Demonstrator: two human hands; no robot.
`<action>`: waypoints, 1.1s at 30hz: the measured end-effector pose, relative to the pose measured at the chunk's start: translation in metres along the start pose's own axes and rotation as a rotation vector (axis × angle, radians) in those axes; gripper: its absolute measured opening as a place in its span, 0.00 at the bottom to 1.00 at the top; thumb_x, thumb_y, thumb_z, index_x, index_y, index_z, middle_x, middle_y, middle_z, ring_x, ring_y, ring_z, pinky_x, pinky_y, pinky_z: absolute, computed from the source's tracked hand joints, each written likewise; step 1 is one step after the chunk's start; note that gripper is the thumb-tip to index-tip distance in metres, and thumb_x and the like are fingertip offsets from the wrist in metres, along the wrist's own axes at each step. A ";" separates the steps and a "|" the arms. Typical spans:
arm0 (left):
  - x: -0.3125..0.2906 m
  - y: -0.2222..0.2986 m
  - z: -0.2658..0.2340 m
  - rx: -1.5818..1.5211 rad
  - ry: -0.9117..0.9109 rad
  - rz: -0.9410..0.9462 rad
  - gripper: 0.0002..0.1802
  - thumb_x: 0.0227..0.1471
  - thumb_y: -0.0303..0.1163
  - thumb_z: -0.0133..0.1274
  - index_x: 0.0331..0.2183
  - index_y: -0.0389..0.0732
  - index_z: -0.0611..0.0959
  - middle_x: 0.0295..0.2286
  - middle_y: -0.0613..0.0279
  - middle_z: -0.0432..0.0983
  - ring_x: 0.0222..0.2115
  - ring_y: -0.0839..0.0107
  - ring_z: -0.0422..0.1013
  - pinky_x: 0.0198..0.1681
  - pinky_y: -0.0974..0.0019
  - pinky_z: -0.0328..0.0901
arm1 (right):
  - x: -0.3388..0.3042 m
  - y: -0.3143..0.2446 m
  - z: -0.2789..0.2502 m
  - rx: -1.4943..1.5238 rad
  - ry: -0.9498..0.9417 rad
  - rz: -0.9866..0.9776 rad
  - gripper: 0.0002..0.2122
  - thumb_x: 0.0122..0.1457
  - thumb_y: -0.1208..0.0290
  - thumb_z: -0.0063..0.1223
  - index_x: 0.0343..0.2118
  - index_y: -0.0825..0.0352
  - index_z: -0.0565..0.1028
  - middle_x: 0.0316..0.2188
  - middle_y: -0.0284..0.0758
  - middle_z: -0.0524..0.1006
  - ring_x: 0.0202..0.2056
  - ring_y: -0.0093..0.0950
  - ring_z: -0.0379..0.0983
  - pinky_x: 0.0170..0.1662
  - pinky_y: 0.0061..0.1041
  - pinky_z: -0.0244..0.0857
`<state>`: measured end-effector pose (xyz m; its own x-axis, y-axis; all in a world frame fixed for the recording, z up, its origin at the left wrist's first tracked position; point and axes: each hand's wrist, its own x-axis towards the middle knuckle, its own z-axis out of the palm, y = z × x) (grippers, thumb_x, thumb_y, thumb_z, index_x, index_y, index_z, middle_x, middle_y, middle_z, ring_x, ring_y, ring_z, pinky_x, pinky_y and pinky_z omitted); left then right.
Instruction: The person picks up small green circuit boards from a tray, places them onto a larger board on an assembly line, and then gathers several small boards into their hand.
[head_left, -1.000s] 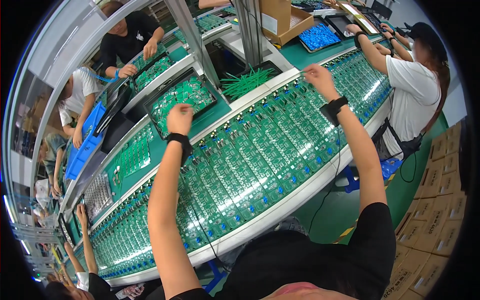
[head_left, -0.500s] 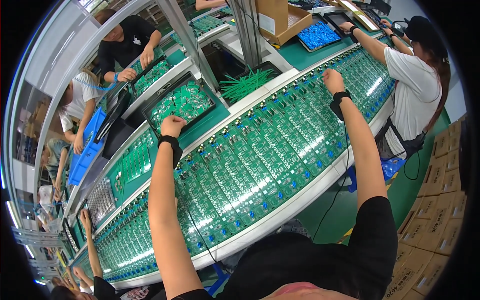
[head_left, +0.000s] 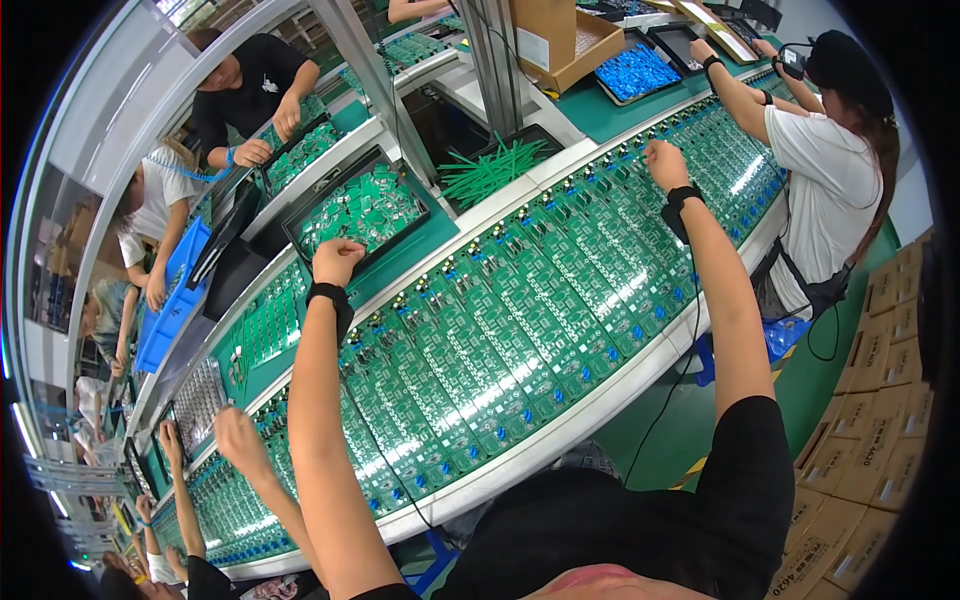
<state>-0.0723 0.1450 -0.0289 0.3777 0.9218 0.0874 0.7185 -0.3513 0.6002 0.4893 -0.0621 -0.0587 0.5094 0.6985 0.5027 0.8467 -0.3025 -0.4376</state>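
Note:
My left hand (head_left: 337, 262), with a black band at the wrist, is at the near edge of a black tray (head_left: 428, 212) heaped with small green circuit board pieces (head_left: 365, 205). Its fingers are pinched together; what they hold, if anything, is too small to make out. Over the far edge of a long row of green circuit boards (head_left: 520, 310) hovers my right hand (head_left: 665, 165), also banded. Its fingers are closed, and I cannot see what is in them. The boards lie side by side, with blue round parts along the near edge and small upright parts along the far edge.
Green strips (head_left: 490, 172) fill a bin beyond the line. Farther right stand a tray of blue parts (head_left: 637, 72) and a cardboard box (head_left: 545, 45). Co-workers work on both sides; one's hand (head_left: 240, 440) reaches in beside my left forearm. A cord (head_left: 665, 400) hangs from my right wrist.
My left hand has drawn slightly left and nearer, while my right hand stays nearly still. The boards have shifted a little left. A co-worker's hand has come out beside my left forearm.

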 end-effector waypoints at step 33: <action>-0.028 0.063 0.002 -0.504 0.196 0.031 0.07 0.46 0.28 0.52 0.29 0.34 0.77 0.23 0.60 0.75 0.24 0.75 0.73 0.25 0.75 0.67 | 0.012 -0.030 0.012 -0.454 -0.128 -0.020 0.02 0.43 0.78 0.48 0.23 0.68 0.70 0.25 0.43 0.73 0.30 0.43 0.70 0.33 0.38 0.65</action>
<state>-0.0363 0.0968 0.0051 0.2439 0.9424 0.2291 0.3212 -0.3014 0.8978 0.4684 -0.0366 -0.0484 0.4935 0.7727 0.3993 0.8522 -0.5213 -0.0446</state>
